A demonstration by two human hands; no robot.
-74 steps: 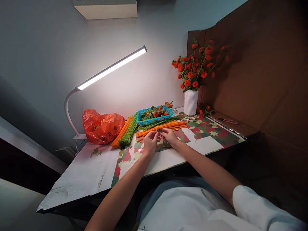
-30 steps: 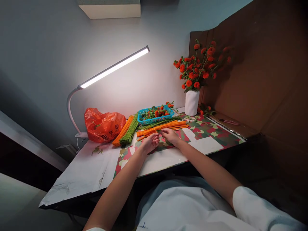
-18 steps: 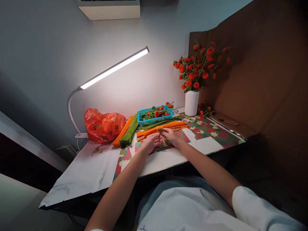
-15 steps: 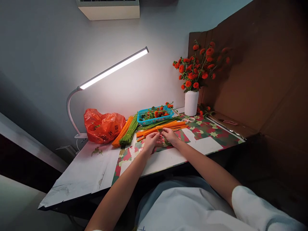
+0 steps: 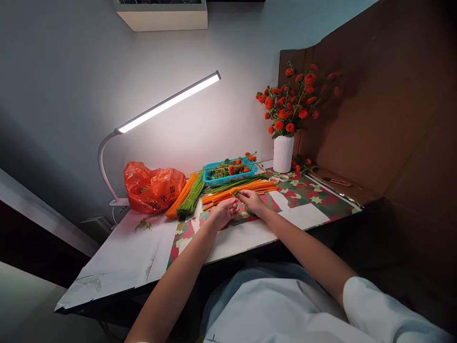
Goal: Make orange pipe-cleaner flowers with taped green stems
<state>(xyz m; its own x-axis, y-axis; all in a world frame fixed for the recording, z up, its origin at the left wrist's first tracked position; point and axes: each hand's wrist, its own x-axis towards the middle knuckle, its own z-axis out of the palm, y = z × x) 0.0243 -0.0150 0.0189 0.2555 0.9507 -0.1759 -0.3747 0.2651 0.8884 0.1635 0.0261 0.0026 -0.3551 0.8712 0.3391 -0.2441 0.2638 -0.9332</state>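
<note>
My right hand (image 5: 254, 202) pinches a small fuzzy flower head (image 5: 234, 192), green with some orange, between thumb and fingertips. Just left of it, my left hand (image 5: 224, 213) is turned palm up with its fingers loosely bent and apart; I see nothing held in it. Behind both hands lies a row of orange pipe cleaners (image 5: 262, 186). Part of a green piece (image 5: 249, 210) shows below the right hand; its shape is mostly hidden. Finished orange flowers on green stems (image 5: 232, 169) fill a blue basket (image 5: 211, 182) farther back.
A tied green pipe-cleaner bundle (image 5: 191, 197) lies beside a red plastic bag (image 5: 153, 188). The lit desk lamp (image 5: 171, 102) reaches over the table. A white ribbed vase (image 5: 283, 155) with orange flowers stands at back right, near tape rolls (image 5: 283, 178) and a cardboard wall (image 5: 385, 105).
My left hand has come off the flower head and turned palm up, slightly lower. The right hand keeps the flower head, whose green side now shows more.
</note>
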